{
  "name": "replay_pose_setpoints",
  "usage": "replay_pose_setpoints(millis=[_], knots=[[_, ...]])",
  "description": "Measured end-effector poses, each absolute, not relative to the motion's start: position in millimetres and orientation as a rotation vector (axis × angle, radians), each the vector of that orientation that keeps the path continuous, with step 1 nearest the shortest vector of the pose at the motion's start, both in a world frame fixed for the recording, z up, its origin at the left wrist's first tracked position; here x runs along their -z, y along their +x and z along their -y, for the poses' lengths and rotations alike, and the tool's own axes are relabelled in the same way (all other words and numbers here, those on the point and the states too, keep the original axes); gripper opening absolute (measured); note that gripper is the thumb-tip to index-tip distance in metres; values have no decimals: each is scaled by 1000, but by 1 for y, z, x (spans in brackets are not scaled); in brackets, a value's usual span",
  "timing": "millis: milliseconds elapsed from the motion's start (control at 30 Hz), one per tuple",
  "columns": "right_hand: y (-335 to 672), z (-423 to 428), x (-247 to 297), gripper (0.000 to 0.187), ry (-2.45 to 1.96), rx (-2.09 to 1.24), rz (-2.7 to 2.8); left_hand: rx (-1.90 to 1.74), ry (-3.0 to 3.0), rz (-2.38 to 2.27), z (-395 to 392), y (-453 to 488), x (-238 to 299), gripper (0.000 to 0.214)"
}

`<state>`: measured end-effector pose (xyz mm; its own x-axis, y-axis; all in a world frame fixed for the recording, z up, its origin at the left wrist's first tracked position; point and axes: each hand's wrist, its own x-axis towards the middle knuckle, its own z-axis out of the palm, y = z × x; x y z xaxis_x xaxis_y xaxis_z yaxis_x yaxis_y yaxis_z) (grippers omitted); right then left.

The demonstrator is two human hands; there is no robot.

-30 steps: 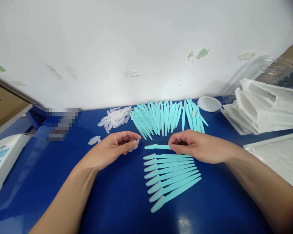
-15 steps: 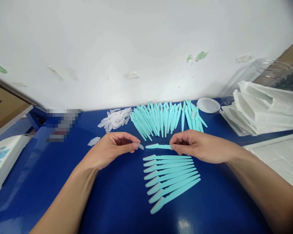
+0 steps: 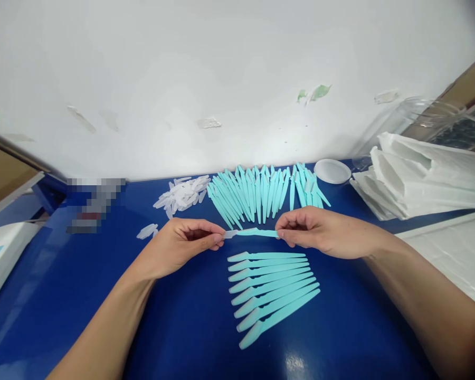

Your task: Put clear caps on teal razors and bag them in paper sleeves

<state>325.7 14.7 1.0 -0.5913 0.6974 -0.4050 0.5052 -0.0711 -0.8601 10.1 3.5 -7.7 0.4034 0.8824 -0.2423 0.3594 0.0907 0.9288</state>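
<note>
My right hand [image 3: 314, 232] pinches the handle end of a teal razor-like stick [image 3: 257, 233] held level above the blue table [image 3: 190, 322]. My left hand [image 3: 186, 244] pinches a small clear plastic cap [image 3: 229, 234] that now meets the stick's blade tip. Just below lies a neat row of several capped teal sticks [image 3: 271, 287]. Farther back, a fan of several uncapped teal sticks [image 3: 261, 192] lies by the wall, with a heap of clear caps [image 3: 182, 194] to its left.
A white round lid [image 3: 332, 170] sits at the back right. Folded white bags [image 3: 423, 179] and a white sheet [image 3: 455, 253] fill the right side. A white device [image 3: 3, 253] lies at the left edge. Two loose caps [image 3: 147, 230] lie near my left hand.
My left hand moved the clear cap rightwards until it reached the tip of the teal stick; the gap between cap and stick has closed. My right hand kept the stick steady.
</note>
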Motion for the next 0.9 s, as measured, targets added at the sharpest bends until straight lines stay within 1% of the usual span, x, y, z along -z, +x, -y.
replay_pose_setpoints(millis=[200, 433, 900], knots=[[325, -15, -1, 20, -1319, -1736, 2025, -547, 1538, -1221, -2, 10, 6, 21], [325, -15, -4, 23, -1335, -1717, 2036, -561, 1463, -1259, -1, 10, 6, 31], [324, -14, -3, 21, -1326, -1739, 2020, -601, 1361, -1186, -2, 18, 14, 27]])
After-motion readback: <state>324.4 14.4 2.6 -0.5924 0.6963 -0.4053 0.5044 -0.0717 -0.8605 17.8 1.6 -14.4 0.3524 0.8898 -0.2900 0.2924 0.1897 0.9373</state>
